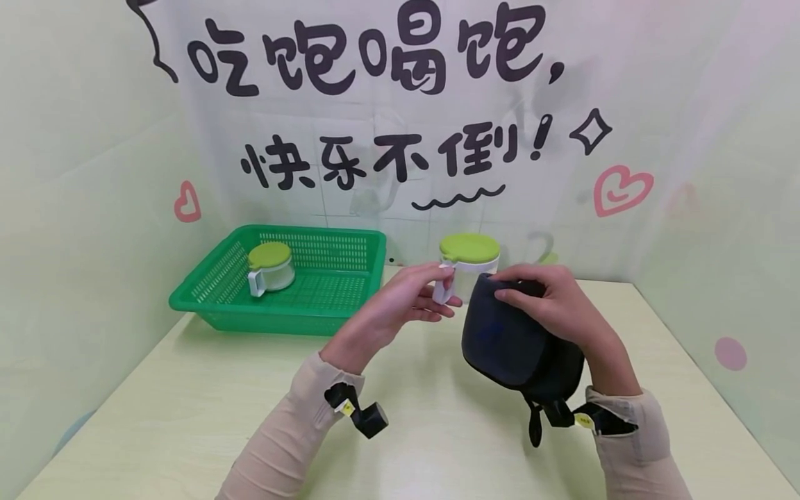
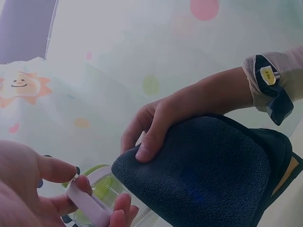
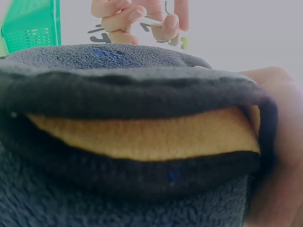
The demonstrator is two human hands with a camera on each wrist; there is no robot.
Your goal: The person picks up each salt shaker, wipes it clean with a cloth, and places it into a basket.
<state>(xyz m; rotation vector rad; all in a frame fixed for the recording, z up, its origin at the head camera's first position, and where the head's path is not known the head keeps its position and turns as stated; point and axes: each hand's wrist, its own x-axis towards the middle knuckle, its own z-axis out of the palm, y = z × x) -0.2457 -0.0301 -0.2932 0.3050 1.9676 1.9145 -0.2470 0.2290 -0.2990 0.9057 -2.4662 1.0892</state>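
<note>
My left hand [image 1: 415, 295] grips the white handle [image 2: 90, 206] of a clear seasoning jar [image 1: 470, 281] with a green lid, at the back of the table. In my right hand [image 1: 556, 302] is a dark blue-grey fleecy cloth [image 1: 500, 340], pinched at its upper edge between thumb and fingers. The cloth hangs folded right beside the jar and overlaps its lower part in the head view. Black edging runs round the cloth, and a tan inner side [image 3: 151, 137] shows through a gap in the right wrist view.
A green plastic basket [image 1: 275, 323] stands at the back left. Inside it, a second seasoning jar [image 1: 272, 271] with a green lid sits upright. A printed white sheet [image 1: 400, 111] hangs behind the pale wooden table [image 1: 400, 430].
</note>
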